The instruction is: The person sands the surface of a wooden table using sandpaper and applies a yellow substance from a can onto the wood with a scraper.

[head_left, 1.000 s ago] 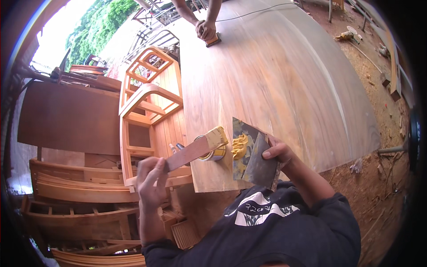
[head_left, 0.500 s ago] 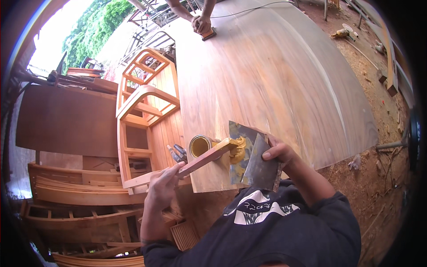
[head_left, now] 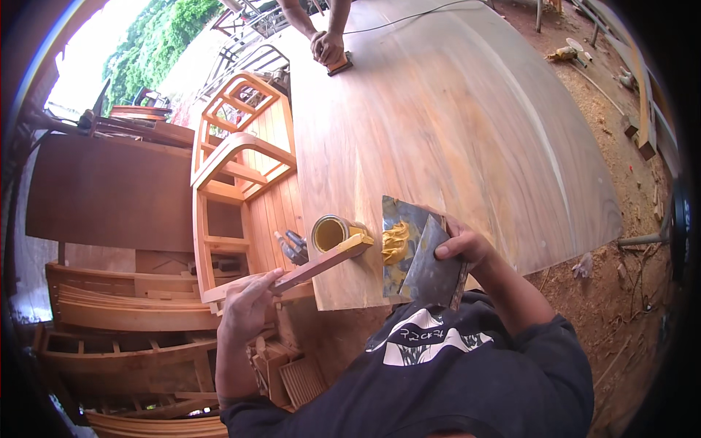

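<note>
My left hand [head_left: 247, 305] is closed round the lower end of a flat wooden stick [head_left: 321, 264], whose far tip is smeared with yellow paste. The stick's tip passes over the near rim of an open can [head_left: 330, 232] with yellow residue inside. In my right hand [head_left: 466, 247] are two metal scrapers: a wide stained one [head_left: 391, 212] and a grey one [head_left: 431, 274] crossing over it, my thumb pressed on top. A lump of yellow putty [head_left: 395, 243] sits on the wide scraper. The stick is apart from the putty. My right fingers are mostly hidden behind the blades.
The can stands on a large wooden tabletop [head_left: 453, 146]. At its far end another person's hands [head_left: 327, 48] press a sanding block [head_left: 339, 64]. Left of it is a wooden bench frame [head_left: 244, 164] with a dark-grey tool [head_left: 293, 248]; stacked wooden parts [head_left: 131, 299] lie further left.
My left hand has drawn the stick left and down, away from the putty, so its tip is now by the can. The scrapers have shifted slightly. The other person's hands moved a little.
</note>
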`<move>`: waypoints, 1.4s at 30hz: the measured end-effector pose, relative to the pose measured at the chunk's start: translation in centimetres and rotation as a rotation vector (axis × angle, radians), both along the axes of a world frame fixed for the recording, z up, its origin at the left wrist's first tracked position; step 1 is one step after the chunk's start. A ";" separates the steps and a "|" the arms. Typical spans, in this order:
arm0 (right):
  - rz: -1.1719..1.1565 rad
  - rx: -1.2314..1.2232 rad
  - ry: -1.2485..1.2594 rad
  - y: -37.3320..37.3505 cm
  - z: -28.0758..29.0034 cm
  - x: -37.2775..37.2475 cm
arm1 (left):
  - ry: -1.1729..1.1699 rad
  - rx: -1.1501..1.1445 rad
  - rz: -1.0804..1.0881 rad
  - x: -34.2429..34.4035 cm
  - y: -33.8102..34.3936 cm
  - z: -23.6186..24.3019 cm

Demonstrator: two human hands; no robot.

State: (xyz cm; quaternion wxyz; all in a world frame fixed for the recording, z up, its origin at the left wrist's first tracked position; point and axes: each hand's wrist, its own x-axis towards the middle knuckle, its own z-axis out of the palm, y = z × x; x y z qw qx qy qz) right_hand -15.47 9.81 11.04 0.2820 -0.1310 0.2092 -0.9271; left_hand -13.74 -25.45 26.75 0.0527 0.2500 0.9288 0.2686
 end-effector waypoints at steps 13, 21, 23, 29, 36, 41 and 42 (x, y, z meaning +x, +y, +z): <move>0.091 0.024 0.026 1.0 -0.1 -0.2 | 0.219 -0.279 -0.269 -2.2 2.4 5.7; 0.113 0.061 0.040 1.7 -0.4 -0.1 | 0.249 -0.536 -0.326 -2.6 4.8 8.6; 0.126 0.067 0.037 2.0 -0.3 -0.1 | 0.265 -0.568 -0.339 -2.7 5.7 9.5; 0.124 0.125 0.038 2.1 -0.5 -0.3 | 0.287 -0.597 -0.355 -2.8 7.0 10.8; 0.160 0.119 0.034 1.4 -0.9 -0.8 | 0.292 -0.642 -0.353 -2.7 6.6 10.7; 0.178 0.108 0.049 1.0 -0.4 -0.9 | 0.272 -0.652 -0.343 -2.4 5.9 10.4; 0.173 0.119 0.049 1.0 -0.6 -1.0 | 0.263 -0.646 -0.331 -2.5 5.6 10.2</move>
